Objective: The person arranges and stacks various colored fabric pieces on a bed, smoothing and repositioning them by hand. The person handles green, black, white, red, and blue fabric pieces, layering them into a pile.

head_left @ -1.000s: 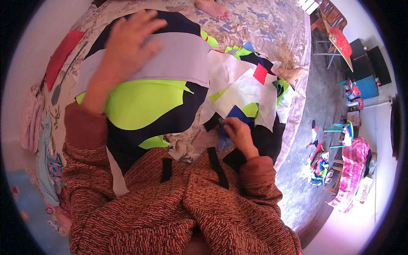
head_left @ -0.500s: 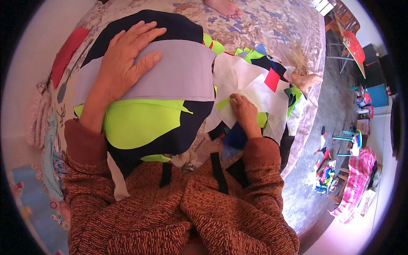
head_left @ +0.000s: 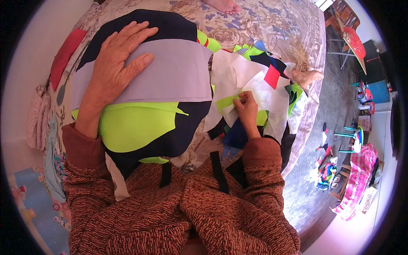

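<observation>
My left hand [head_left: 112, 70] lies flat with fingers spread on a grey cloth piece [head_left: 178, 72]. Its fingertips reach onto the dark cloth [head_left: 178, 24] underneath. Below the grey strip, a large lime-green cloth piece [head_left: 138, 125] rests on the same dark layer. On the right, my right hand [head_left: 247, 110] pinches the edge of a small lime-green fabric scrap [head_left: 226, 102] between thumb and fingers. White fabric scraps [head_left: 259, 87] spread around that hand, with a red scrap [head_left: 272, 76] on top. A dark blue scrap [head_left: 236, 136] lies just below it.
A flowered sheet [head_left: 272, 25] lies under the cloth. Another person's foot [head_left: 223, 6] shows at the top, and a foot [head_left: 307, 77] lies beside the scraps. On the floor at right are a scrap pile [head_left: 326, 172], a stool [head_left: 356, 138] and a pink checked cloth [head_left: 355, 182].
My right hand has closed on the lime-green scrap and lifted its edge slightly. My left hand still rests on the grey cloth; the view has shifted a little.
</observation>
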Demonstrator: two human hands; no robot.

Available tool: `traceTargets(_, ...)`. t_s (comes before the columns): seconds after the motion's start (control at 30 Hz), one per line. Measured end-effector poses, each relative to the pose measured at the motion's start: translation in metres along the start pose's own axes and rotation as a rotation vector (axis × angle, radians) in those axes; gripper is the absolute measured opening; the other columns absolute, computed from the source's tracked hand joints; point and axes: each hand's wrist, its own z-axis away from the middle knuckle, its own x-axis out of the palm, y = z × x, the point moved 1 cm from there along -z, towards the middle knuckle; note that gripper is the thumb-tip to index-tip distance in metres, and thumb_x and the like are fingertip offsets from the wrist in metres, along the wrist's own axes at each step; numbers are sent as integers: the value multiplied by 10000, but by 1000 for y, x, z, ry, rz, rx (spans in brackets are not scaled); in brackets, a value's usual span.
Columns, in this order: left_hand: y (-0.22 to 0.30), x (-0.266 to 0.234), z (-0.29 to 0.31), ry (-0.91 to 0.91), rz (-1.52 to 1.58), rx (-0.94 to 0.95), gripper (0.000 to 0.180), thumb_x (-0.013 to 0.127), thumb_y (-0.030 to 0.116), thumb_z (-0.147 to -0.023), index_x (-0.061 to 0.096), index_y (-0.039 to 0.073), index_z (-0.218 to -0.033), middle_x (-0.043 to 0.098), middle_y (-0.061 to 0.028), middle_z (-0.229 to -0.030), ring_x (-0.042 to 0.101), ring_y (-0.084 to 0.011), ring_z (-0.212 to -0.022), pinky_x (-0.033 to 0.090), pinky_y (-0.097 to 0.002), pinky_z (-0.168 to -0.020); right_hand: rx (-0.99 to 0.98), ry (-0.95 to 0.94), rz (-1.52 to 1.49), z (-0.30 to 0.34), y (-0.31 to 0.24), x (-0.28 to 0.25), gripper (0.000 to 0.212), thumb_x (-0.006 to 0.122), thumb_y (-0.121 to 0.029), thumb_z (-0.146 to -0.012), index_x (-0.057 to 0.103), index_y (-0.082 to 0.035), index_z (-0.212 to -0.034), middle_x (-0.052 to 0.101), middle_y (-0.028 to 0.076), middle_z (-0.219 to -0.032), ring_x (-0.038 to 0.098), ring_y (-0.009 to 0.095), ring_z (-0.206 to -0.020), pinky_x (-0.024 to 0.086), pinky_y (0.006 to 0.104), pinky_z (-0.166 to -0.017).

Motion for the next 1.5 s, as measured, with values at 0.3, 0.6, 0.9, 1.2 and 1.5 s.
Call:
traceTargets(0.3, -1, 1, 1, 0, -15, -4, 481, 519, 454, -911, 559, 176, -1302, 495, -85, -1390, 371, -266, -1352, 205, -450, -1125, 143, -1, -195, -6, 25, 4, 300, 664, -33, -757, 546, -23, -1032, 612, 85, -694, 594, 159, -613, 490, 312, -576)
traceTargets(0.6, -1, 1, 1, -2, -11, -10, 476, 520, 448, -909, 562, 178, -1299, 494, -84, -1393, 373, -264, -1351, 200, -447, -1127, 391, -110, -553, -4, 15, -17, 280, 672, -51, -814, 556, 10, -1061, 600, 44, -720, 564, 131, -572, 458, 254, -486)
traceTargets(0.9, -1, 1, 1, -2, -13, -12, 472, 527, 442, -906, 563, 181, -1298, 494, -84, -1393, 373, -266, -1352, 209, -449, -1124, 456, -183, -610, -5, 11, -19, 118, 685, -87, -821, 592, -44, -880, 593, 31, -719, 551, 120, -551, 455, 251, -492)
traceTargets(1.2, 2, -3, 0, -64, 2, -35, 493, 492, 364, -897, 519, 142, -1337, 440, -87, -1439, 333, -255, -1377, 163, -436, -1144, 531, -39, -614, -3, 20, -17, 139, 592, -59, -773, 588, -56, -912, 624, 56, -787, 603, 149, -592, 507, 280, -509)
traceTargets(1.5, 0, -3, 0, 4, 66, -27, 463, 553, 414, -888, 577, 176, -1284, 509, -88, -1379, 389, -260, -1339, 201, -447, -1125, 534, -170, -659, -6, 34, -20, 127, 602, -99, -863, 600, -32, -970, 647, 59, -839, 638, 162, -663, 530, 289, -603)
